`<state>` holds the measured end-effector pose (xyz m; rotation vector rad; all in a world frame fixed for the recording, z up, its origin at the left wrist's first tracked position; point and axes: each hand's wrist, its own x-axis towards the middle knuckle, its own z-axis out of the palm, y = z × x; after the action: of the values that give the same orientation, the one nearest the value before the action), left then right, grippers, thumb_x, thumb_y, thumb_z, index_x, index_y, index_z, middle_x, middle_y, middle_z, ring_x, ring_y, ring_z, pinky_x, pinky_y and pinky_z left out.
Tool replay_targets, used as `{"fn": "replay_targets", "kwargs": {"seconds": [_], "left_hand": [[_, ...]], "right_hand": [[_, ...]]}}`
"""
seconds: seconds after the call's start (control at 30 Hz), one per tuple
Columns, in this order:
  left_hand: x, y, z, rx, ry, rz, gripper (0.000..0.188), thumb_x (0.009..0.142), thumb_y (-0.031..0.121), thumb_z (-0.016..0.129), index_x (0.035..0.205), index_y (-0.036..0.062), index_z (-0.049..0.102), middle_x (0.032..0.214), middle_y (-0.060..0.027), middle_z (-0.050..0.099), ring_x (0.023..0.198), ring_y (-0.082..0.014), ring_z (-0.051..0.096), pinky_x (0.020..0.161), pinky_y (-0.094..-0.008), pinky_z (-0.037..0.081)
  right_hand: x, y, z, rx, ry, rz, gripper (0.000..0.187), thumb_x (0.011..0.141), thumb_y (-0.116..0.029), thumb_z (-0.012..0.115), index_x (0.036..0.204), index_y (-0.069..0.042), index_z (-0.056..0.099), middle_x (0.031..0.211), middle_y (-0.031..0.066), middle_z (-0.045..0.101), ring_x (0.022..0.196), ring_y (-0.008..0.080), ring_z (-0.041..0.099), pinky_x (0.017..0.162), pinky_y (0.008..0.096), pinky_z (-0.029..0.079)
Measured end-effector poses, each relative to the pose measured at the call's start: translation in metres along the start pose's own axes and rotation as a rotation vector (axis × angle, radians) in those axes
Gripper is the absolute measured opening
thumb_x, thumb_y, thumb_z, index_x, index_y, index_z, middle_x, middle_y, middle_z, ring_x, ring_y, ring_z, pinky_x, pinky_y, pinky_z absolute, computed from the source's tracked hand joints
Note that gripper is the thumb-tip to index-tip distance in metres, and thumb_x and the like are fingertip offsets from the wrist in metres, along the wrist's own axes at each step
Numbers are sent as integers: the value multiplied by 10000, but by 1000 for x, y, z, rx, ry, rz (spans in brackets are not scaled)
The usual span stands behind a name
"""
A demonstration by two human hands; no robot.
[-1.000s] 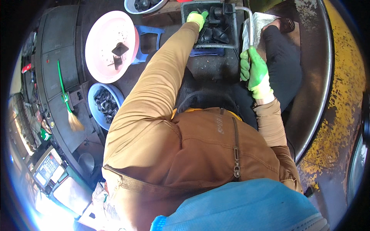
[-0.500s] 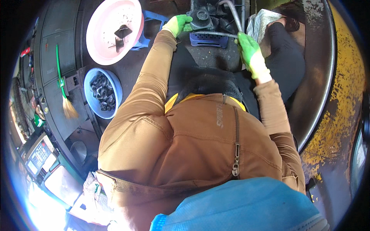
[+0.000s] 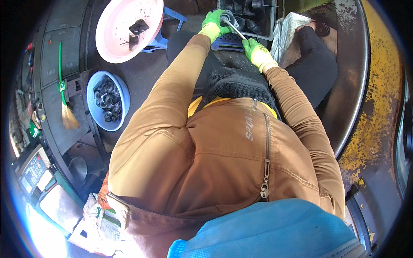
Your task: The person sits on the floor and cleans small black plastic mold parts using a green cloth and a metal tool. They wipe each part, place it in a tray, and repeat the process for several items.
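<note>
Both my hands wear green-yellow gloves. My left hand (image 3: pixel 215 26) is closed round a dark moulded part (image 3: pixel 230 18) with a round middle, tilted over the near side of a grey crate (image 3: pixel 272 30). In my right hand (image 3: pixel 258 53) is a thin metal rod tool (image 3: pixel 235 29). Its far end meets the part beside my left fingers; whether it goes into the part I cannot tell. Several more black parts (image 3: pixel 251 23) fill the crate just beyond. A purple-blue perforated plastic stool or basket (image 3: pixel 228 43) shows beneath the crate.
At the left, a pink basin (image 3: pixel 106 30) with dark flat pieces rests on a blue stool (image 3: pixel 172 19). Nearer stands a light-blue tub (image 3: pixel 126 92) of black parts. A green-handled brush (image 3: pixel 64 94) hangs by grey cabinets. A curved metal edge (image 3: pixel 365 86) bounds the right side.
My left hand has moved right, tilting the dark part. My right hand has come left and slightly down, bringing the rod's end to the part.
</note>
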<state>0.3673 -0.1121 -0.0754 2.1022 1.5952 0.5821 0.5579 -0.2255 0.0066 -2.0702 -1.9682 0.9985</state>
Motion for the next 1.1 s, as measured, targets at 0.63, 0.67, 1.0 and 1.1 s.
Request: {"fn": "replay_targets", "kwargs": {"seconds": [0.63, 0.67, 1.0, 1.1], "left_hand": [[-1, -2, -4, -301, -166, -154, 564, 620, 298, 837, 1100, 74, 642, 1047, -127, 679, 986, -298, 635, 874, -377, 481], [-3, -2, -4, -294, -127, -131, 571, 620, 305, 840, 1103, 76, 641, 1050, -126, 679, 993, -293, 634, 875, -374, 482], [1, -15, 11, -184, -163, -116, 527, 641, 221, 827, 1120, 94, 646, 1032, -97, 684, 924, -235, 648, 838, -342, 498], [-1, -15, 12, -458, -172, -110, 508, 666, 190, 803, 1139, 96, 645, 1021, -87, 691, 903, -223, 656, 831, -324, 510]], "right_hand": [[7, 5, 11, 68, 125, -58, 321, 971, -364, 419, 972, -68, 543, 927, 247, 616, 898, 449, 577, 745, 518, 448], [8, 6, 11, 5, 81, 15, 296, 969, -347, 436, 949, -68, 533, 921, 250, 610, 874, 454, 576, 716, 521, 448], [13, 9, 15, 67, 85, 9, 476, 966, -463, 346, 1086, -62, 573, 1060, 247, 616, 1004, 445, 566, 870, 492, 443], [12, 9, 17, 30, 1, 25, 484, 966, -463, 344, 1095, -58, 575, 1055, 255, 618, 1019, 441, 567, 881, 483, 444]]}}
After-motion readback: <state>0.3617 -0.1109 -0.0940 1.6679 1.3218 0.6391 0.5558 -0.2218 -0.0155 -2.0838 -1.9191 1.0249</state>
